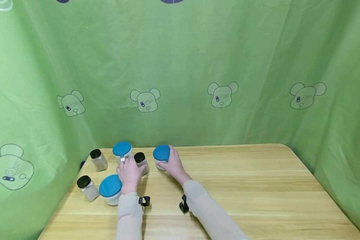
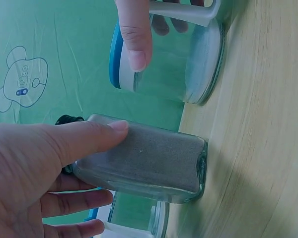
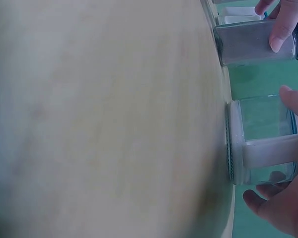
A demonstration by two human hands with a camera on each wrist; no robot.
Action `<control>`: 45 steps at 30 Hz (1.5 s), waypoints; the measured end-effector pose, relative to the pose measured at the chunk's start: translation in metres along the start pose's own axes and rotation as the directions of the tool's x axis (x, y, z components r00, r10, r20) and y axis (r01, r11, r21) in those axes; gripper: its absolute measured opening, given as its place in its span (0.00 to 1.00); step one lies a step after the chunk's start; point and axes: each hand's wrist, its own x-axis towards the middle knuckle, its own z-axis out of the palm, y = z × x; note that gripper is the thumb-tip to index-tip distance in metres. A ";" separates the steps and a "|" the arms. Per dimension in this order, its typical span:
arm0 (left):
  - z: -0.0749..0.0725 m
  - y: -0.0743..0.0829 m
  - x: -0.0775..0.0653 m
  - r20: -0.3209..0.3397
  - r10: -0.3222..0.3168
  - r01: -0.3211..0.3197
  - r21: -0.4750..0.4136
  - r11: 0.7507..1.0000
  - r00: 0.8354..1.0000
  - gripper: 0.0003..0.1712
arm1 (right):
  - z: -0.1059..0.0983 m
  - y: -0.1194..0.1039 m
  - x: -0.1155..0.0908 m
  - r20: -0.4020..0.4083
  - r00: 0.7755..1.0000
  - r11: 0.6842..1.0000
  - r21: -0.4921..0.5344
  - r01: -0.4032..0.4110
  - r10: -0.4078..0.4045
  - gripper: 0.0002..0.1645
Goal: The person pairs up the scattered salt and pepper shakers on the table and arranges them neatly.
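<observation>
My left hand [image 1: 129, 174] pinches a square clear jar [image 2: 144, 156] with a black screw lid and greyish contents. Its thumb lies along one face and other fingers pass behind. To the right, my right hand [image 1: 174, 165] grips a clear canister [image 1: 161, 153] with a blue lid and a white handle [image 3: 273, 151]. In the right wrist view the canister's base is at the tabletop. Just beyond the left fingers stands another blue-lidded canister [image 1: 122, 149]; a third blue-lidded canister [image 1: 111, 186] is beside the left wrist.
Two more black-lidded jars stand at the table's left side, one farther back [image 1: 99, 161] and one nearer [image 1: 89, 190]. The wooden table [image 1: 252, 190] extends to the right. A green curtain [image 1: 186, 60] with bear-head prints hangs behind and at both sides.
</observation>
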 end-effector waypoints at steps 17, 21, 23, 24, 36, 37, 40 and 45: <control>0.001 0.001 -0.003 -0.059 -0.006 0.004 -0.036 0.999 0.998 0.35 | -0.003 -0.001 -0.003 -0.016 1.000 1.000 -0.001 0.018 -0.018 0.60; 0.000 0.004 -0.004 -0.066 -0.014 0.013 -0.021 1.000 0.998 0.33 | -0.002 0.001 -0.003 -0.047 0.998 0.999 0.006 0.040 -0.040 0.59; 0.000 0.005 -0.004 -0.074 -0.016 0.015 -0.019 1.000 0.997 0.32 | -0.002 0.001 -0.003 -0.066 0.996 0.998 0.003 0.061 -0.061 0.58; 0.000 0.005 -0.004 -0.079 -0.013 0.012 -0.017 1.000 0.997 0.32 | -0.002 0.001 -0.003 -0.071 0.995 0.998 0.005 0.066 -0.065 0.57; -0.002 0.006 -0.004 -0.117 0.003 -0.009 -0.055 0.998 0.993 0.32 | -0.004 0.004 -0.003 -0.094 0.993 0.997 -0.009 0.072 -0.073 0.56; -0.002 0.006 -0.004 -0.120 0.005 -0.012 -0.058 0.998 0.993 0.32 | -0.005 0.004 -0.003 -0.098 0.992 0.997 -0.010 0.077 -0.077 0.56; -0.003 0.006 -0.004 -0.126 0.014 -0.023 -0.070 0.997 0.992 0.33 | -0.006 0.003 -0.003 -0.088 0.994 0.998 -0.010 0.060 -0.061 0.57; -0.003 0.005 -0.004 -0.128 0.021 -0.033 -0.093 0.995 0.991 0.36 | -0.007 0.003 -0.003 -0.072 0.997 0.999 -0.008 0.039 -0.040 0.58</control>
